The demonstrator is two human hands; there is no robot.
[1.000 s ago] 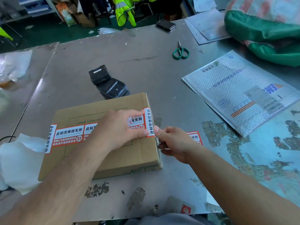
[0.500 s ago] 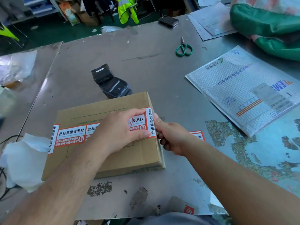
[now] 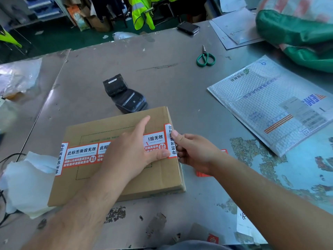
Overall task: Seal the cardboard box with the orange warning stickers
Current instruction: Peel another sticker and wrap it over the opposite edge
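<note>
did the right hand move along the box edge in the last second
Yes. The right hand has slid away from the person along the cardboard box's right edge, its thumb now farther along the orange sticker's end strip.

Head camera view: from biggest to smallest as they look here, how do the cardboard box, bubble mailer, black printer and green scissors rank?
1. cardboard box and bubble mailer: look alike; the mailer is cut off at the frame edge, so unranked.
2. black printer.
3. green scissors, lying farthest away.

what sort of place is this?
Probably a parcel packing or post-room bench: a cardboard box being sealed with orange stickers, a labelled bubble mailer, and what looks like a portable label printer.
</note>
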